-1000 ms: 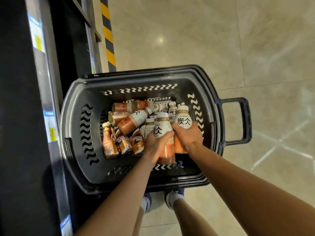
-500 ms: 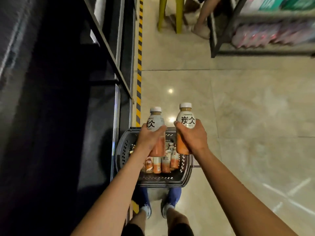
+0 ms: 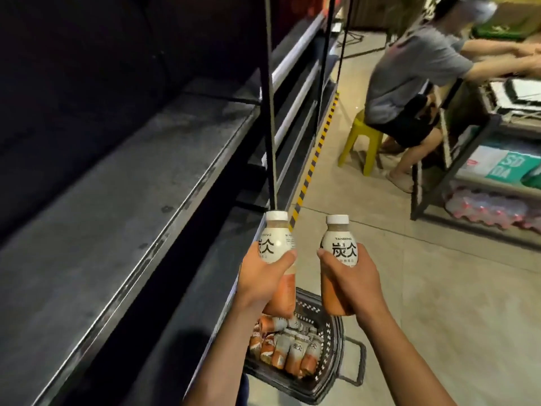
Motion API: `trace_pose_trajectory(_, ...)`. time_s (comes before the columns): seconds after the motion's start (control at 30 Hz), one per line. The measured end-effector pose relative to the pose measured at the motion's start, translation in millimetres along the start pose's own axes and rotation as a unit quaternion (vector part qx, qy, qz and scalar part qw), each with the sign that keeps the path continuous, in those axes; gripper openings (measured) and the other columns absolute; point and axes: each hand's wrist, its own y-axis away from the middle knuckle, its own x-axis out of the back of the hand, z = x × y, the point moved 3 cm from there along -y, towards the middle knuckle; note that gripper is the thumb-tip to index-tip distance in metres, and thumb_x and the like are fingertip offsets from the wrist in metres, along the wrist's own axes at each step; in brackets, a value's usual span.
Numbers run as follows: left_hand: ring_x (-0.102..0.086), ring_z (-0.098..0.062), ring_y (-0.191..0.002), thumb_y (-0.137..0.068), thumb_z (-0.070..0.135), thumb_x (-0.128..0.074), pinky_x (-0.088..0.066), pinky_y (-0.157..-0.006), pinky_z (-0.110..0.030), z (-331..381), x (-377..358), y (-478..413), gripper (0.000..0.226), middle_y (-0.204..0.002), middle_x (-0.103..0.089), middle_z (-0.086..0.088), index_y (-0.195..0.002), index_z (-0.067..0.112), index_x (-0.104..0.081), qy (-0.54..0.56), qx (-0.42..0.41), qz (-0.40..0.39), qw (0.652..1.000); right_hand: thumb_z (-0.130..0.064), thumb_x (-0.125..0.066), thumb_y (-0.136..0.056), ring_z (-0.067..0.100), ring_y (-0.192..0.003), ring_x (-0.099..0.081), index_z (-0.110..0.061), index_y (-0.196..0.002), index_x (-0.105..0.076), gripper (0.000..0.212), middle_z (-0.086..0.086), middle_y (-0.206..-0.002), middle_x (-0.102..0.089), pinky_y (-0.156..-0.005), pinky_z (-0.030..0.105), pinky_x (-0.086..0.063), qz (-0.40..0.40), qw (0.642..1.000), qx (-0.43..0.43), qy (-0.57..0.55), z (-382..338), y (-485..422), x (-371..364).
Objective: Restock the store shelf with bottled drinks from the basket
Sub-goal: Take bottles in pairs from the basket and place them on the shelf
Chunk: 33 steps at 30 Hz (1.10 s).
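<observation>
While both hands (image 3: 263,278) (image 3: 352,281) grip bottles (image 3: 276,243) (image 3: 341,244), basket (image 3: 333,347) seems half-full.

Beige tiled floor (image 3: 439,303), yellow stool (image 3: 363,130)

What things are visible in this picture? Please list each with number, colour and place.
shelf: 1, dark metal, along the left
basket: 1, black, on the floor beside the shelf
basket bottles: several, orange and white, in the basket
left bottle: 1, white label over orange, white cap, upright, nearer the shelf
right bottle: 1, same colours, upright, beside it
striped tape: 1, yellow-black, on floor along shelf
stool: 1, yellow-green, in the aisle
seated person: 1, grey shirt, on the stool
rack: 1, dark, far right, holding packs
floor: beige tiles
left hand: 1, grips left bottle
right hand: 1, grips right bottle
</observation>
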Motion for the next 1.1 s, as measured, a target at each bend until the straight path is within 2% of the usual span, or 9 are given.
trace_pose_trajectory(0.17,-0.070,-0.013,-0.085,-0.076,0.036,-0.080,-0.058,-0.075,-0.035,23.5,64.8,62.6,0.037,-0.096,-0.070,0.002,-0.103,0.023,-0.058,0.021,-0.041,0.147,0.988,-0.039,-0.081,-0.075,0.011,-0.079,-0.067,-0.030,-0.098,-0.060,0.032,-0.006,-0.089,-0.071,-0.064,0.028,-0.050,-0.145,0.984,0.100,-0.004,-62.4,38.0,-37.5)
trace_pose_trajectory(0.27,-0.070,-0.016,-0.082,-0.071,0.039,-0.081,-0.057,-0.073,-0.036,31.6,113.7,117.3,0.038,-0.090,-0.072,0.002,-0.100,0.023,-0.061,0.055,-0.063,0.231,0.969,-0.048,-0.080,-0.072,0.011,-0.081,-0.067,-0.033,-0.098,-0.057,0.037,-0.007,-0.091,-0.069,-0.069,0.035,-0.054,-0.240,0.959,0.153,0.004,-98.3,86.0,-70.3)
trace_pose_trajectory(0.37,-0.071,-0.018,-0.084,-0.073,0.037,-0.083,-0.058,-0.074,-0.038,32.4,165.0,184.4,0.038,-0.092,-0.072,0.001,-0.101,0.022,-0.061,0.076,-0.069,0.323,0.941,-0.040,-0.080,-0.077,0.008,-0.080,-0.065,-0.031,-0.096,-0.057,0.031,-0.010,-0.088,-0.067,-0.065,0.029,-0.048,-0.323,0.927,0.189,-0.003,-125.5,148.1,-100.3)
trace_pose_trajectory(0.5,-0.070,-0.012,-0.077,-0.080,0.023,-0.081,-0.055,-0.063,-0.023,26.2,220.3,288.0,0.028,-0.088,-0.072,0.002,-0.101,0.019,-0.062,0.093,-0.097,0.433,0.891,-0.036,-0.082,-0.076,0.010,-0.081,-0.067,-0.031,-0.099,-0.062,0.031,-0.009,-0.086,-0.070,-0.067,0.028,-0.048,-0.439,0.875,0.205,-0.025,-143.6,245.2,-131.7)
trace_pose_trajectory(0.67,-0.067,-0.006,-0.070,-0.062,0.041,-0.079,-0.050,-0.060,-0.017,7.6,264.1,423.8,0.048,-0.081,-0.071,0.004,-0.101,0.018,-0.063,0.100,-0.146,0.519,0.836,-0.037,-0.081,-0.075,0.010,-0.081,-0.070,-0.036,-0.101,-0.063,0.032,-0.012,-0.089,-0.073,-0.074,0.036,-0.056,-0.574,0.786,0.225,-0.044,-146.2,386.7,-150.6)
trace_pose_trajectory(0.73,-0.067,-0.006,-0.070,-0.056,0.045,-0.079,-0.049,-0.059,-0.016,-7.4,280.1,480.1,0.057,-0.081,-0.072,0.002,-0.103,0.015,-0.063,0.106,-0.159,0.554,0.811,-0.035,-0.082,-0.075,0.010,-0.080,-0.071,-0.036,-0.101,-0.064,0.032,-0.011,-0.089,-0.073,-0.072,0.035,-0.056,-0.612,0.754,0.235,-0.043,-138.8,446.9,-153.2)
trace_pose_trajectory(0.83,-0.069,-0.007,-0.074,-0.060,0.039,-0.081,-0.051,-0.061,-0.016,-26.5,295.1,547.8,0.053,-0.085,-0.074,0.004,-0.105,0.017,-0.064,0.103,-0.154,0.588,0.788,-0.029,-0.082,-0.075,0.010,-0.076,-0.070,-0.034,-0.101,-0.064,0.032,-0.009,-0.086,-0.073,-0.067,0.031,-0.054,-0.651,0.719,0.238,-0.045,-126.8,517.3,-148.5)
trace_pose_trajectory(0.97,-0.070,-0.011,-0.077,-0.065,0.038,-0.084,-0.052,-0.061,-0.017,-55.4,318.6,640.9,0.046,-0.087,-0.074,0.002,-0.104,0.023,-0.065,0.096,-0.149,0.618,0.766,-0.025,-0.083,-0.073,0.008,-0.075,-0.070,-0.033,-0.104,-0.063,0.038,-0.011,-0.086,-0.073,-0.067,0.033,-0.054,-0.674,0.693,0.251,-0.049,-106.9,610.8,-139.1)
trace_pose_trajectory(1.1,-0.071,-0.012,-0.076,-0.062,0.045,-0.076,-0.052,-0.060,-0.019,-73.2,350.8,703.7,0.048,-0.087,-0.073,0.004,-0.104,0.024,-0.064,0.091,-0.143,0.632,0.756,-0.028,-0.083,-0.073,0.004,-0.076,-0.069,-0.035,-0.101,-0.063,0.035,-0.013,-0.087,-0.073,-0.065,0.026,-0.051,-0.692,0.670,0.263,-0.052,-91.3,687.3,-136.4)
